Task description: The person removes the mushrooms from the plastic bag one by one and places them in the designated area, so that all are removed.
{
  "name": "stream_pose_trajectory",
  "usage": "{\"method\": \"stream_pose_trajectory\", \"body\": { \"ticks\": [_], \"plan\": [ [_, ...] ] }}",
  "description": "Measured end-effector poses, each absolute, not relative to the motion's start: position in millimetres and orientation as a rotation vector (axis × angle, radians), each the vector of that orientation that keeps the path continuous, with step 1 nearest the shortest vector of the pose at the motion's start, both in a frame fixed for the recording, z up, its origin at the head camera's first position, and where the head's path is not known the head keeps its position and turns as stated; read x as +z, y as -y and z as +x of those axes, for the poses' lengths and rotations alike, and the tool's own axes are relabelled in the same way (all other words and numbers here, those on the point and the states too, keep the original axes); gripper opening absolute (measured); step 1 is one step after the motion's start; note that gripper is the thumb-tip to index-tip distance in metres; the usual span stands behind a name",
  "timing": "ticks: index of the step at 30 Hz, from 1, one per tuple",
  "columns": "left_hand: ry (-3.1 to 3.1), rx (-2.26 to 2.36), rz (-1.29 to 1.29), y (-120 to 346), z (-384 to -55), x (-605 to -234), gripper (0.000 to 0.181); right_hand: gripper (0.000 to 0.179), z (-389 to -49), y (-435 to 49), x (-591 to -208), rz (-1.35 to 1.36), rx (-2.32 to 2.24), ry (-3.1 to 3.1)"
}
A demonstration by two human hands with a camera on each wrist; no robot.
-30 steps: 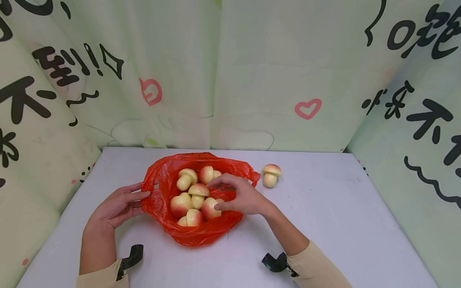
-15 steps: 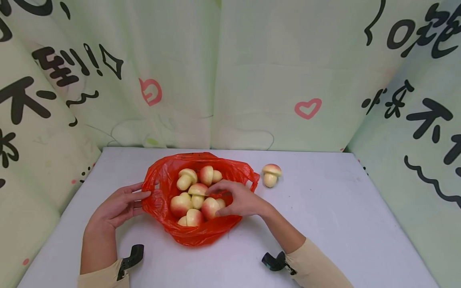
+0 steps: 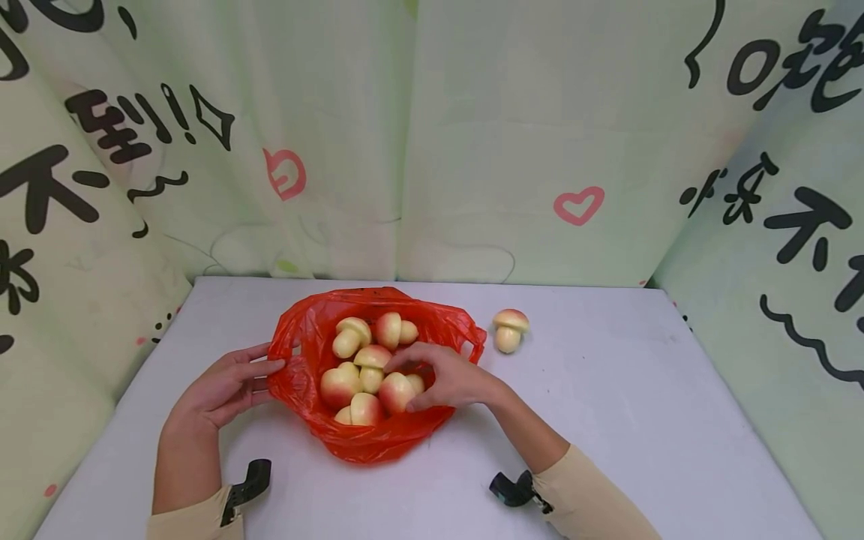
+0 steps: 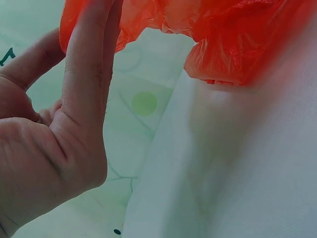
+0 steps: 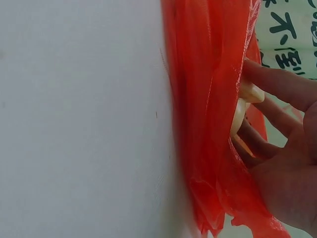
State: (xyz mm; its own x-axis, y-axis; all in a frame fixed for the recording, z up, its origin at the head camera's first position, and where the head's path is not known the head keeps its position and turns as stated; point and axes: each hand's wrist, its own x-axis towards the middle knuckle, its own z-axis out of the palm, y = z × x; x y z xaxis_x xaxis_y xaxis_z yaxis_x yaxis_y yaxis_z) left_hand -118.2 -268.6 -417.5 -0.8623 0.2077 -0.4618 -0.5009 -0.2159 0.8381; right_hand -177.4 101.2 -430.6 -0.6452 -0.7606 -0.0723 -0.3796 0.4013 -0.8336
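Note:
A red plastic bag (image 3: 367, 446) lies with its mouth spread wide, several mushrooms with red-and-cream caps inside. My left hand (image 3: 226, 382) holds the bag's left rim between thumb and fingers; in the left wrist view the fingers (image 4: 86, 64) reach up along the plastic. My right hand (image 3: 442, 375) reaches over the right rim, fingers and thumb arched apart around a round-capped mushroom (image 3: 394, 394). The thumb tip is right by its cap. The right wrist view shows the fingers (image 5: 282, 84) behind the bag's side, close to pale mushroom parts (image 5: 251, 92).
One mushroom (image 3: 509, 330) stands on the white table (image 3: 607, 405), right of the bag. Printed curtains (image 3: 472, 150) enclose the table at the back and both sides. Each wrist wears a black camera mount (image 3: 513, 489).
The right hand has shifted slightly left and its thumb has slid lower beside the round-capped mushroom. The left hand keeps its hold on the bag's rim.

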Motion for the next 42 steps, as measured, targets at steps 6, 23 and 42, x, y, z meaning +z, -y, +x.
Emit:
{"method": "stream_pose_trajectory", "body": {
  "ticks": [6, 23, 42],
  "plan": [
    [-1.612, 2.107, -0.361, 269, -118, -417, 0.074, 0.053, -177, -100, -430, -0.955, -1.081, -2.223],
    [-1.621, 2.110, -0.361, 268, -118, -416, 0.073, 0.052, -178, -100, -426, -1.011, -1.061, -2.238],
    [-1.628, 2.114, -0.356, 268, -118, -419, 0.072, 0.050, -179, -102, -416, -1.050, -1.121, -2.238]
  ]
}}
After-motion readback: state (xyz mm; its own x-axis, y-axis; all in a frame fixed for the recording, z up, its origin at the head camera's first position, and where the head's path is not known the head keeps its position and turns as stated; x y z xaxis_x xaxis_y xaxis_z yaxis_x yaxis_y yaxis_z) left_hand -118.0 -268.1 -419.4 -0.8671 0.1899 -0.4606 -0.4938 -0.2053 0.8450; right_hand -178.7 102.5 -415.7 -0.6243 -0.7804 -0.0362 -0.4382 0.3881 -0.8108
